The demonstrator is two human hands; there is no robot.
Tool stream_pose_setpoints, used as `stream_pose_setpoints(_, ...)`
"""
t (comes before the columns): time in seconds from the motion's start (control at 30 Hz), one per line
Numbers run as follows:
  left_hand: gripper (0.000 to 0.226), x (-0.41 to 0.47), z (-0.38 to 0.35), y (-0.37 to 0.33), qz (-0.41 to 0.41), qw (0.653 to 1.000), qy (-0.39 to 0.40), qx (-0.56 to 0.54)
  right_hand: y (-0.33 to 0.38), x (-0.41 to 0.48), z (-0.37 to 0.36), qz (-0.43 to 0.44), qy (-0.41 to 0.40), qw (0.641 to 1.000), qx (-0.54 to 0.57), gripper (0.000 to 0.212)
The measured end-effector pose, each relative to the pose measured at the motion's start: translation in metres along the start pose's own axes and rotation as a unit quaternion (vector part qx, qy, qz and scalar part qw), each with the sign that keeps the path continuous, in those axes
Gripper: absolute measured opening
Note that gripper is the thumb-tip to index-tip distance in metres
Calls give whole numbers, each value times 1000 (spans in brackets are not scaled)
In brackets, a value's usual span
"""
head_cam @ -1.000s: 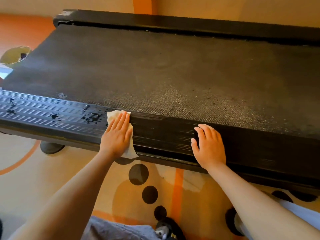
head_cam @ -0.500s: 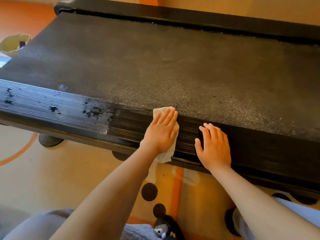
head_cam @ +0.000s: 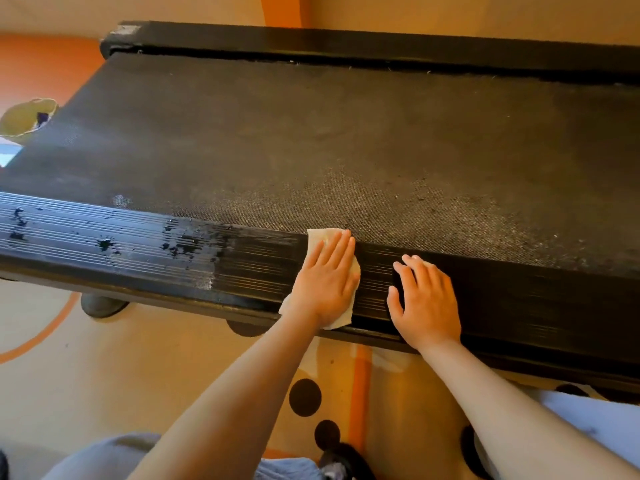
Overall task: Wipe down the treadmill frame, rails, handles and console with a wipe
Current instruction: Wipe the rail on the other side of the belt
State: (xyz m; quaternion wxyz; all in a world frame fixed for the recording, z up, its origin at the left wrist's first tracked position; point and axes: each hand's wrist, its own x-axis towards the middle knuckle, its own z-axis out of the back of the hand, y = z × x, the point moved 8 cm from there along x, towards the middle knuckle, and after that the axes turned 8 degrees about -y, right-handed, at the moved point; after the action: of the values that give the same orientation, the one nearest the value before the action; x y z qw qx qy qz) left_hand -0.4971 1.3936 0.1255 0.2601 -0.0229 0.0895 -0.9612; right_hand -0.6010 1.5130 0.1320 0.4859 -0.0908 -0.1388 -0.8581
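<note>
A black treadmill lies across the view, its ribbed near side rail (head_cam: 138,251) running left to right below the dark belt (head_cam: 311,150). My left hand (head_cam: 325,282) presses a white wipe (head_cam: 320,237) flat on the rail with straight fingers; the wipe shows above the fingertips and below the palm. My right hand (head_cam: 426,299) rests flat on the same rail just to the right, fingers spread, holding nothing. Wet streaks and dark droplets (head_cam: 180,245) mark the rail to the left of the wipe. The far side rail (head_cam: 346,39) runs along the back.
Orange and cream patterned floor with black dots (head_cam: 304,396) lies under the rail. A round black treadmill foot (head_cam: 102,304) sits on the floor at left. A yellow-green object (head_cam: 27,116) lies beyond the belt's left end. Grey clothing (head_cam: 114,455) shows at the bottom.
My left hand slid the wipe rightward along the near rail, from the wet patch to close beside my right hand. My right hand has stayed flat on the rail.
</note>
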Motion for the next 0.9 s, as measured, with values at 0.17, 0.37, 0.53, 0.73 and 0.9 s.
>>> stream_pose_setpoints(0.17,56,-26,0,33,-22,1000,-16,2,-2,1,-2,-9,10,1000,4,43)
stream_pose_setpoints(0.37,58,-43,19,133,91,995,-38,-1,-2,0,-3,-9,5,1000,-1,47)
stream_pose_setpoints(0.53,62,-33,19,166,181,983,-40,-4,-2,0,-3,-4,-4,1000,-5,48)
stream_pose_setpoints(0.73,62,-9,4,61,122,992,-22,2,0,0,-3,-2,-5,1000,-11,44)
stream_pose_setpoints(0.9,60,0,-7,-12,23,999,-29,9,0,1,-1,-9,-5,1000,-11,40)
